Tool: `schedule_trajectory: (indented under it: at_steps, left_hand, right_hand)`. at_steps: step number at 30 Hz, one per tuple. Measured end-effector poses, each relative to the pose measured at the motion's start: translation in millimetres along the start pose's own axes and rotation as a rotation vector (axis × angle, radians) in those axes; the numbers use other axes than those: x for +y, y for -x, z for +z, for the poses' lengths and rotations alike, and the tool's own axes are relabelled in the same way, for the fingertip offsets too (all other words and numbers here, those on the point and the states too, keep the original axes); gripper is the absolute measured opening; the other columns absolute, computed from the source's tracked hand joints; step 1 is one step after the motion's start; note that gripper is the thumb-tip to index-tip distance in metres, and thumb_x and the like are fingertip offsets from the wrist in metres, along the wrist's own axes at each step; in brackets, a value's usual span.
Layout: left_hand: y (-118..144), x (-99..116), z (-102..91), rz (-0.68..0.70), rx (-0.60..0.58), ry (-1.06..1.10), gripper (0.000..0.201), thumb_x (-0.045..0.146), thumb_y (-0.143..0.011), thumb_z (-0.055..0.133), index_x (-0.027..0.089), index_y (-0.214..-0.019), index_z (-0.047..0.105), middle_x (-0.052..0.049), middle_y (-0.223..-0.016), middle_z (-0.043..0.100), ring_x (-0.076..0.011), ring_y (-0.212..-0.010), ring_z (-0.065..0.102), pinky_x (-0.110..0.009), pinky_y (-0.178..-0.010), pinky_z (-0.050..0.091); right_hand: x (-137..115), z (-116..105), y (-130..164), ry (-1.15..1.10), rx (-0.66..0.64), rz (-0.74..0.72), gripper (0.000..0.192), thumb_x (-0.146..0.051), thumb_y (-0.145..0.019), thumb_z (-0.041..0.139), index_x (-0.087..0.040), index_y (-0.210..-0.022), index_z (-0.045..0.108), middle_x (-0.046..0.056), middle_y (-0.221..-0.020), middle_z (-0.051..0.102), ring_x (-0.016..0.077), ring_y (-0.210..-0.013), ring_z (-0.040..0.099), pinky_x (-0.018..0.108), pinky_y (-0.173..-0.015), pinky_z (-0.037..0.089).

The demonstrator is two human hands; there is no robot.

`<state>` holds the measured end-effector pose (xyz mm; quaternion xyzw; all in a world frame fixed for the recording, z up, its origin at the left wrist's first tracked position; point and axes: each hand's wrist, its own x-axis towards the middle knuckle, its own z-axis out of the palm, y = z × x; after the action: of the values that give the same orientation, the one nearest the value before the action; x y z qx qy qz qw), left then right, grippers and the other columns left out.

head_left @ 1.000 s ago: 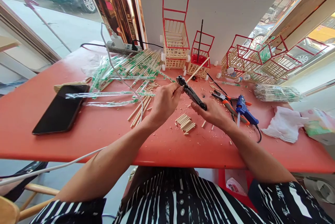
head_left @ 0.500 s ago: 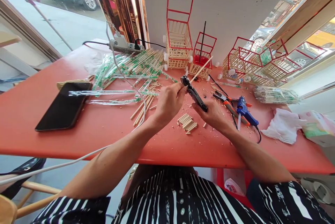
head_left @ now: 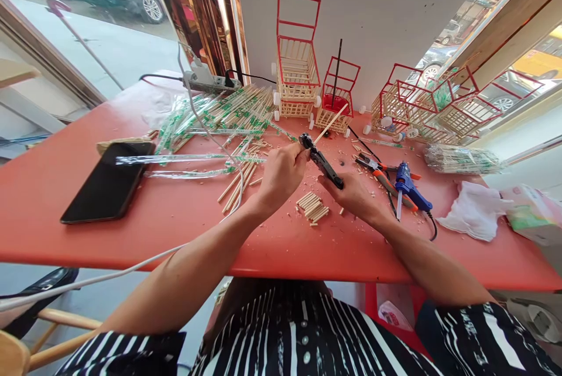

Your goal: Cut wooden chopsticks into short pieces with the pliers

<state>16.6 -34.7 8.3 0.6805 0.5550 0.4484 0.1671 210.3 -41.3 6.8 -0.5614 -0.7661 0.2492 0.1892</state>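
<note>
My right hand (head_left: 350, 193) is closed around the handles of black cutting pliers (head_left: 324, 165), whose head points up and left. My left hand (head_left: 283, 172) pinches a wooden stick (head_left: 332, 122) beside the pliers' head. The stick's long end sticks out past the tool, up and right. Part of the stick is hidden by the fingers and the pliers. Below the hands lies a small pile of short cut sticks (head_left: 312, 207), with wood bits around it. Several longer bare sticks (head_left: 239, 185) lie left of my left hand.
Wrapped chopsticks (head_left: 219, 112), a phone (head_left: 108, 183) and a white cable (head_left: 149, 260) are on the left. Small stick-built carts (head_left: 298, 74) stand at the back. To the right are orange-handled pliers (head_left: 381, 174), a blue glue gun (head_left: 409, 185) and a white cloth (head_left: 476, 211).
The view has shifted slightly. My hands, the pliers and the stick sit a little lower and further left, and the stick's free end is lower. Both grips look the same.
</note>
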Motion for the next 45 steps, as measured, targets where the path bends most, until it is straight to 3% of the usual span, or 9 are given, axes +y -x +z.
schedule_trajectory:
  at_steps: [8, 15, 18, 22, 26, 28, 33, 42, 45]
  left_hand:
    - [0, 0, 0.2, 0.015, -0.003, 0.037, 0.026, 0.021, -0.096, 0.054, 0.018, -0.072, 0.062, -0.002, -0.063, 0.059, -0.0145, -0.060, 0.046, -0.031, -0.064, 0.031]
    - [-2, 3, -5.6, 0.021, 0.033, 0.110, 0.029, 0.022, -0.096, 0.056, 0.020, -0.067, 0.056, 0.000, -0.061, 0.054, -0.0137, -0.059, 0.043, -0.031, -0.062, 0.031]
    - [-4, 3, -7.2, -0.027, 0.007, 0.302, 0.026, 0.027, -0.098, 0.057, 0.021, -0.073, 0.061, 0.001, -0.059, 0.050, -0.0135, -0.058, 0.044, -0.030, -0.059, 0.033]
    - [-7, -1, -6.9, -0.178, -0.167, 0.776, 0.023, 0.034, -0.101, 0.057, 0.021, -0.084, 0.065, 0.005, -0.055, 0.040, -0.0114, -0.049, 0.037, -0.029, -0.052, 0.034]
    - [-7, -4, -8.4, -0.298, -0.309, 1.048, 0.020, 0.037, -0.092, 0.074, 0.018, -0.086, 0.071, -0.001, -0.072, 0.060, -0.0113, -0.063, 0.054, -0.027, -0.061, 0.045]
    - [-8, -7, -8.4, -0.341, -0.323, 1.077, 0.020, 0.036, -0.085, 0.083, 0.017, -0.085, 0.076, -0.002, -0.078, 0.063, -0.0108, -0.070, 0.055, -0.026, -0.066, 0.047]
    - [-10, -15, -4.1, -0.385, -0.298, 1.120, 0.020, 0.034, -0.079, 0.089, 0.016, -0.082, 0.081, 0.001, -0.063, 0.053, -0.0089, -0.061, 0.044, -0.025, -0.059, 0.039]
    - [-6, -12, 2.4, -0.378, -0.340, 1.164, 0.032, 0.036, -0.072, 0.095, 0.015, -0.085, 0.074, 0.000, -0.070, 0.066, -0.0086, -0.064, 0.057, -0.024, -0.065, 0.045]
    - [-4, -10, 3.7, -0.341, -0.338, 1.104, 0.031, 0.037, -0.074, 0.092, 0.016, -0.082, 0.071, -0.002, -0.073, 0.069, -0.0105, -0.067, 0.060, -0.026, -0.065, 0.046]
  right_hand:
    - [2, 1, 1, 0.010, 0.003, 0.027, 0.056, -0.069, -0.089, 0.047, -0.022, -0.061, 0.044, -0.001, -0.057, 0.034, 0.0123, -0.057, 0.034, 0.029, -0.055, 0.023]
    - [0, -1, -2, -0.053, 0.077, -0.087, 0.059, -0.072, -0.089, 0.049, -0.023, -0.059, 0.037, -0.002, -0.059, 0.034, 0.0112, -0.057, 0.032, 0.029, -0.055, 0.023]
    - [1, -4, -4, -0.133, 0.034, -0.044, 0.063, -0.078, -0.089, 0.051, -0.022, -0.059, 0.043, 0.000, -0.055, 0.045, 0.0122, -0.053, 0.042, 0.028, -0.052, 0.030]
    - [9, -7, -5, -0.347, 0.035, 0.070, 0.064, -0.083, -0.085, 0.058, -0.022, -0.068, 0.053, 0.001, -0.054, 0.056, 0.0136, -0.050, 0.053, 0.027, -0.050, 0.041]
    - [9, -9, -3, -0.438, 0.106, 0.030, 0.062, -0.081, -0.086, 0.064, -0.021, -0.072, 0.054, 0.000, -0.058, 0.057, 0.0128, -0.051, 0.055, 0.026, -0.050, 0.042]
    - [5, -11, -1, -0.476, 0.105, 0.021, 0.063, -0.081, -0.085, 0.065, -0.021, -0.070, 0.055, 0.000, -0.059, 0.057, 0.0128, -0.052, 0.055, 0.027, -0.051, 0.043]
    - [-5, -11, 2, -0.589, 0.107, 0.015, 0.063, -0.080, -0.083, 0.069, -0.018, -0.072, 0.063, 0.000, -0.060, 0.058, 0.0131, -0.055, 0.055, 0.028, -0.055, 0.046]
    - [-16, -12, 8, -0.590, 0.042, -0.052, 0.054, -0.072, -0.087, 0.072, -0.018, -0.085, 0.069, -0.002, -0.064, 0.058, 0.0133, -0.059, 0.056, 0.028, -0.058, 0.045]
    - [-16, -10, 8, -0.591, 0.057, -0.043, 0.053, -0.071, -0.087, 0.072, -0.019, -0.080, 0.064, -0.001, -0.063, 0.057, 0.0132, -0.059, 0.055, 0.028, -0.057, 0.047]
